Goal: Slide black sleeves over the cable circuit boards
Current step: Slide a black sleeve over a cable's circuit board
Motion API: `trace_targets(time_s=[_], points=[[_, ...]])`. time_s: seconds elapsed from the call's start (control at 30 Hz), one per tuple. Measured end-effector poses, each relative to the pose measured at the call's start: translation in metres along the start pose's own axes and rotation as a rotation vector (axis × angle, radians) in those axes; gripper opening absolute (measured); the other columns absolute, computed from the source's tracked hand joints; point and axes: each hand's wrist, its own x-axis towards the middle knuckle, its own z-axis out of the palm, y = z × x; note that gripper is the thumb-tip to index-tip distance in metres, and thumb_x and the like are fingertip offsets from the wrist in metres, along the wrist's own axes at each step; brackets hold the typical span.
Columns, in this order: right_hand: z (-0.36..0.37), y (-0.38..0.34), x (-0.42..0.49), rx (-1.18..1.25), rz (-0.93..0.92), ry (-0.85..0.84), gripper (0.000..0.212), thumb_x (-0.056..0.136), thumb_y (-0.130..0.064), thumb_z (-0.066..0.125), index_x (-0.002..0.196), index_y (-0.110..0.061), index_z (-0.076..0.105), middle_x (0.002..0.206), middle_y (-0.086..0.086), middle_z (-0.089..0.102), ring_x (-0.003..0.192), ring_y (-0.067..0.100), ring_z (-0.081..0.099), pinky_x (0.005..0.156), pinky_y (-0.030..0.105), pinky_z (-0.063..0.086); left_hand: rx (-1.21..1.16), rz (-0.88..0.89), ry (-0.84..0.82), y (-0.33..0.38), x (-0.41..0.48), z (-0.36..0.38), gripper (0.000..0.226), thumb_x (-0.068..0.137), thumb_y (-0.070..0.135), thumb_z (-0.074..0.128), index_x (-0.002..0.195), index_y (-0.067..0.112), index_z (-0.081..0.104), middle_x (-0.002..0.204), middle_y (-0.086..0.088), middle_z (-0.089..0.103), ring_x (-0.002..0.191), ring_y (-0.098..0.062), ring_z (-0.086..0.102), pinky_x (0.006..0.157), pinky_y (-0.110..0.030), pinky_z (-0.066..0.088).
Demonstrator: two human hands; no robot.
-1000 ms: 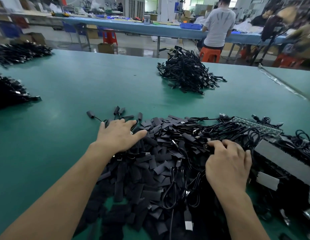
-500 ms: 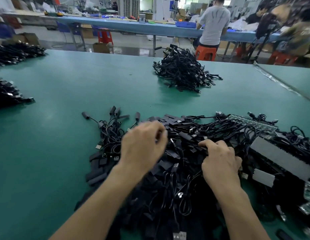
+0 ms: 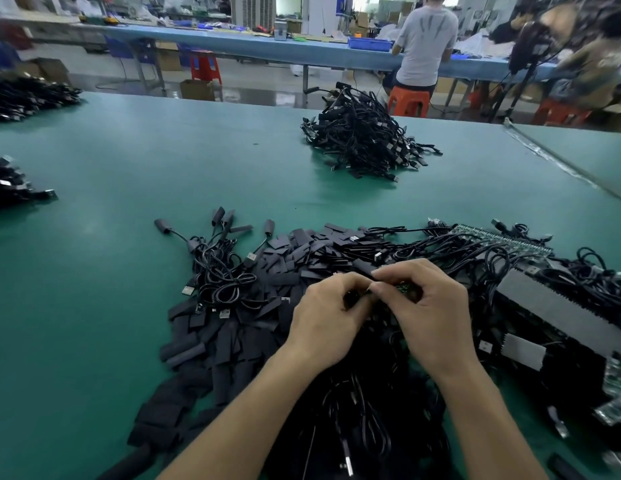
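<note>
2 bare hands meet over a heap of loose sleeves and tangled cables on a green table. The left hand, fingers curled, pinches what looks like 1 black sleeve. The right hand pinches 1 small green circuit board between thumb and forefinger, just beside that sleeve. The loose sleeves are too many to count. 3 more cable heaps lie well apart: 1 far heap and 2 at the left edge. 1 person in a grey shirt faces a blue bench.
</note>
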Motion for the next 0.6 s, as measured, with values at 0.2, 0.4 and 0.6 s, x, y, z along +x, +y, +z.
trace_targets(time_s=[0.2, 0.4, 0.6], points=[[0.004, 0.009, -0.003, -0.379, 0.024, -0.075, 0.022, 0.086, -0.035, 0.072, 0.107, -0.034, 0.073, 0.109, -0.019, 0.060, 0.111, 0.008, 0.044, 0.095, 0.033, 0.031, -0.191, 0.008, 0.040, -0.009, 0.004, 0.000, 0.014, 0.088, 0.023, 0.074, 0.086, 0.036, 0.068, 0.078, 0.011, 0.072, 0.072, -0.008, 0.067, 0.069, -0.030, 0.056], [-0.003, 0.008, -0.001, -0.281, 0.109, -0.137, 0.022, 0.088, -0.032, 0.071, 0.083, -0.051, 0.060, 0.094, -0.021, 0.064, 0.103, 0.005, 0.055, 0.098, 0.047, 0.036, -0.322, -0.014, 0.004, -0.009, 0.005, -0.002, 0.023, 0.088, 0.016, 0.074, 0.082, 0.034, 0.061, 0.077, 0.004, 0.071, 0.059, -0.007, 0.053, 0.058, -0.022, 0.044], [-0.005, 0.013, 0.002, -0.027, 0.056, -0.190, 0.030, 0.088, -0.012, 0.073, 0.085, -0.041, 0.065, 0.091, -0.016, 0.067, 0.091, -0.002, 0.061, 0.078, 0.005, 0.042, -0.375, 0.009, 0.021, -0.008, 0.004, -0.004, 0.016, 0.087, 0.015, 0.076, 0.081, 0.025, 0.065, 0.070, 0.014, 0.061, 0.062, -0.006, 0.049, 0.061, -0.022, 0.044]])
